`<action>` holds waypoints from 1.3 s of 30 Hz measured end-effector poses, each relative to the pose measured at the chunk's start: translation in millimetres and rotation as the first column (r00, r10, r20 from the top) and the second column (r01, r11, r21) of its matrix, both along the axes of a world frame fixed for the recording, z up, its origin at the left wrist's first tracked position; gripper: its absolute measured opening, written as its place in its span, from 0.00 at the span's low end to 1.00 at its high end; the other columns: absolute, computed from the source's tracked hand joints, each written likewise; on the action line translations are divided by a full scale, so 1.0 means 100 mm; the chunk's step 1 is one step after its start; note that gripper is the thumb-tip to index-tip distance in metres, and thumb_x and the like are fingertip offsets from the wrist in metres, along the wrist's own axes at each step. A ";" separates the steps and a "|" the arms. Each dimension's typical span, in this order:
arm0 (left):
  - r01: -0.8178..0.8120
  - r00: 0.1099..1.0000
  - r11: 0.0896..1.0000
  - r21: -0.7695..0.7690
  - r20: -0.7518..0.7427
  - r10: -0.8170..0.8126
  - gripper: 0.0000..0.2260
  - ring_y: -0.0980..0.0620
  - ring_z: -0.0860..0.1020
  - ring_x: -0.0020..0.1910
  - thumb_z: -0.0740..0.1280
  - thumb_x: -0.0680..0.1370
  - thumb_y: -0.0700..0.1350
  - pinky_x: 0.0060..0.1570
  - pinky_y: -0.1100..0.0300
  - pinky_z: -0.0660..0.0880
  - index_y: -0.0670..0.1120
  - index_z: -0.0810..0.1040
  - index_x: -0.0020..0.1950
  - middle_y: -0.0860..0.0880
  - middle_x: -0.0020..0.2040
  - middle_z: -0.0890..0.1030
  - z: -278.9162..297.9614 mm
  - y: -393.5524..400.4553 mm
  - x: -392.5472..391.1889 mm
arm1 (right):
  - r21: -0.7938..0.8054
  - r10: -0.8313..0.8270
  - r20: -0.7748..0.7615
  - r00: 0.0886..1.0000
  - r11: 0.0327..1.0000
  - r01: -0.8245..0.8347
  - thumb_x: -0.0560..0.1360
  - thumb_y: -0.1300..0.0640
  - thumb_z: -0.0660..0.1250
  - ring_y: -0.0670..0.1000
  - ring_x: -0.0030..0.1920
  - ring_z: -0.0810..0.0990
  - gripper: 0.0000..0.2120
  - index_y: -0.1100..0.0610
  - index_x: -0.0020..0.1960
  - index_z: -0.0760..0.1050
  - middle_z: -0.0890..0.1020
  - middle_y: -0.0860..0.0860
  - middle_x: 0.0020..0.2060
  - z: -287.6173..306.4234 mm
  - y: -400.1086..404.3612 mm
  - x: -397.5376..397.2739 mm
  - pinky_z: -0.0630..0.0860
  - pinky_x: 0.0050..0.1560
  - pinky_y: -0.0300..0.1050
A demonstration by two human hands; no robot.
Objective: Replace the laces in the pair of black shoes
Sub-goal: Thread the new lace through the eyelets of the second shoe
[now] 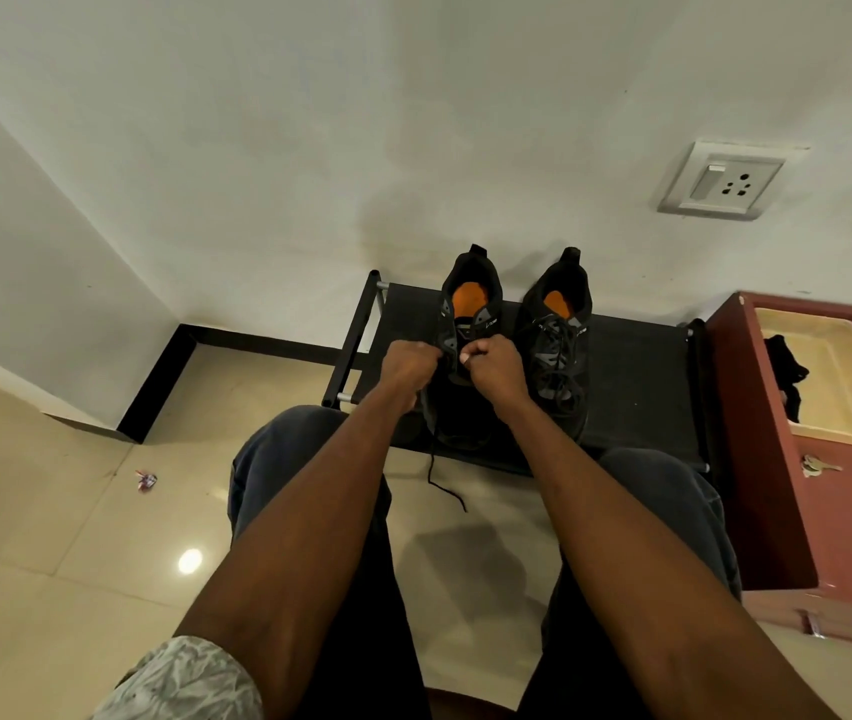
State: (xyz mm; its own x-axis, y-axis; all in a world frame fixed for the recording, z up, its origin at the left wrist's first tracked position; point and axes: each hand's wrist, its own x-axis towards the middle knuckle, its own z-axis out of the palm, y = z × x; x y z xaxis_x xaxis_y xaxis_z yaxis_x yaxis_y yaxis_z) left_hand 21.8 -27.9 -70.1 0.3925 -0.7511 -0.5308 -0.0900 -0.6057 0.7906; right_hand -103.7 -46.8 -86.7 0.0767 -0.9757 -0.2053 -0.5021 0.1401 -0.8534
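We see two black shoes standing side by side on a low black rack [637, 376] against the wall, heels toward the wall and toes toward us. The left shoe [468, 309] sits near the rack's left end, and the right shoe [559, 350] stands just beside it, nearer the middle. Both show orange insoles.

Both hands are over the front of the left shoe. The left hand [408, 363] is curled into a fist at the shoe's left side, and the right hand [494, 368] is curled at its right side. Their fingers are closed tight at the eyelet area, seemingly pinching the lace [439, 478], though we cannot tell exactly what each fingertip holds. A loose black end of that lace hangs down over the rack's front edge and trails onto the tiled floor [76, 537].

The right shoe is fully laced and untouched.

To the right of the rack stands a reddish cabinet [761, 485] carrying a cream tray [850, 407] with a dark cloth [785, 371] in it, and keys [818, 466] lie on the cabinet top near its front edge. A wall socket [722, 181] is mounted above.
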 end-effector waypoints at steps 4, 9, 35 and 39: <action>0.013 0.999 1.000 -0.008 -0.034 -0.013 0.11 0.50 0.78 0.45 0.64 0.80 0.39 0.47 0.55 0.76 0.39 0.82 0.58 0.42 0.52 0.83 0.01 0.02 -0.02 | 0.110 0.029 0.057 0.998 0.993 -0.035 0.77 0.66 0.67 0.49 0.43 0.79 0.10 0.58 0.39 0.82 0.82 0.53 0.38 -0.04 -0.10 -0.05 0.72 0.38 0.38; 0.040 0.999 0.999 -0.015 -0.021 -0.041 0.10 0.52 0.78 0.43 0.64 0.79 0.37 0.41 0.59 0.75 0.40 0.83 0.57 0.43 0.51 0.83 0.00 0.03 0.00 | 0.033 0.000 0.039 0.999 0.999 -0.001 0.76 0.63 0.71 0.51 0.48 0.82 0.04 0.61 0.47 0.85 0.85 0.55 0.45 -0.11 -0.11 0.00 0.75 0.48 0.42; 0.036 0.980 0.998 -0.045 0.199 -0.026 0.06 0.52 0.79 0.35 0.66 0.79 0.39 0.33 0.58 0.75 0.40 0.80 0.44 0.45 0.38 0.81 0.03 0.04 -0.12 | 0.100 0.250 -0.283 0.926 0.968 -0.231 0.73 0.53 0.76 0.62 0.67 0.62 0.37 0.46 0.78 0.62 0.62 0.58 0.66 0.09 0.02 -0.16 0.62 0.72 0.53; -0.065 0.982 0.989 -0.132 -0.182 0.040 0.09 0.53 0.77 0.32 0.61 0.81 0.33 0.34 0.63 0.78 0.40 0.75 0.42 0.44 0.36 0.78 0.28 0.06 -0.06 | 0.073 0.250 -0.288 0.924 0.968 -0.239 0.73 0.53 0.76 0.65 0.68 0.63 0.38 0.45 0.78 0.62 0.63 0.59 0.66 0.09 0.08 -0.18 0.62 0.72 0.55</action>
